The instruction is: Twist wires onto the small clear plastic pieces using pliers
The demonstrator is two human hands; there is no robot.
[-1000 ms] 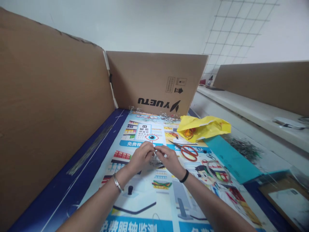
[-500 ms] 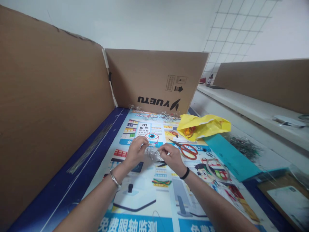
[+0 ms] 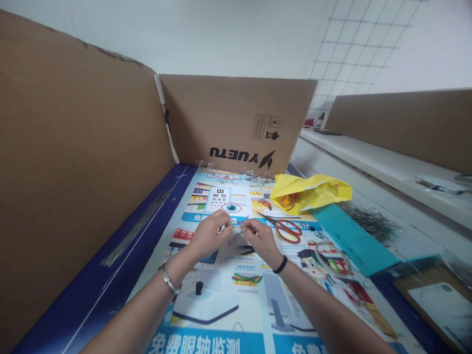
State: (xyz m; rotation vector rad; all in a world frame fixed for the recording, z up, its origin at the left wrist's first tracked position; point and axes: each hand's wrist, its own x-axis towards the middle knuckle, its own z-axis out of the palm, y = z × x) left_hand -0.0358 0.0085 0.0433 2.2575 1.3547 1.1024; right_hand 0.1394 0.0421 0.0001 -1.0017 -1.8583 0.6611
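Observation:
Over the printed sheet [image 3: 206, 339], my two hands nearly meet with their fingers pinched. My left hand [image 3: 212, 235] has thumb and forefinger closed on one end of a thin wire piece [image 3: 236, 238]. My right hand [image 3: 262, 241] pinches the same piece from the other side. It looks like a small loose tangle of fine silvery wire, partly hidden by my fingers. A short reddish-purple strand [image 3: 242, 221] sticks up between the fingertips. Just right of my right hand lie scissors with orange handles [image 3: 289, 241]. A dark pointed tool [image 3: 247, 250] lies beneath the hands, mostly covered.
A yellow bag [image 3: 317, 192] holding orange cord lies at back right, beside a teal strip [image 3: 354, 241] and a heap of wire bits [image 3: 372, 224]. Straight wires [image 3: 136, 228] lie on the left. Cardboard panels [image 3: 221, 113] stand behind and left. Green-yellow strands [image 3: 247, 279] lie nearer.
My left hand has moved slightly right and down, closer to my right hand. The reddish strand now leans to the right, and the wire tangle between the hands looks smaller.

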